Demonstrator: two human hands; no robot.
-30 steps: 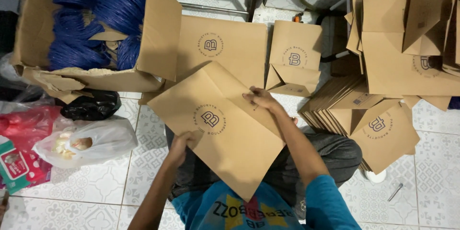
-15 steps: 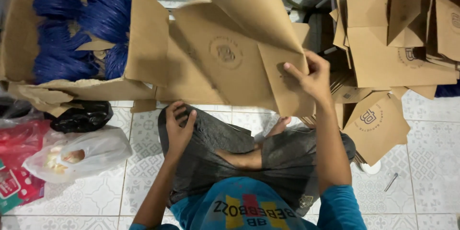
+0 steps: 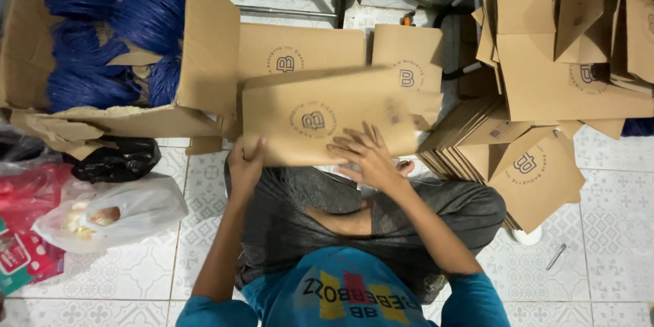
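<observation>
A flat brown paper bag (image 3: 320, 119) with a round printed mark lies across in front of my crossed legs. My left hand (image 3: 245, 163) grips its lower left edge. My right hand (image 3: 368, 153) presses flat on its lower right part with fingers spread. Behind it more flat brown bags (image 3: 300, 51) lie on the floor.
A cardboard box (image 3: 204, 61) of blue cord bundles (image 3: 109, 34) stands at the far left. Stacks of folded brown bags (image 3: 538, 163) pile up on the right. A black bag (image 3: 116, 160), a white plastic bag (image 3: 129, 208) and red packets (image 3: 27, 197) lie at left. A small metal tool (image 3: 555, 257) lies on the tiles.
The bag was lifted up and turned by my right hand, then laid down flat in front of me. My left hand moved from my lap to its left edge.
</observation>
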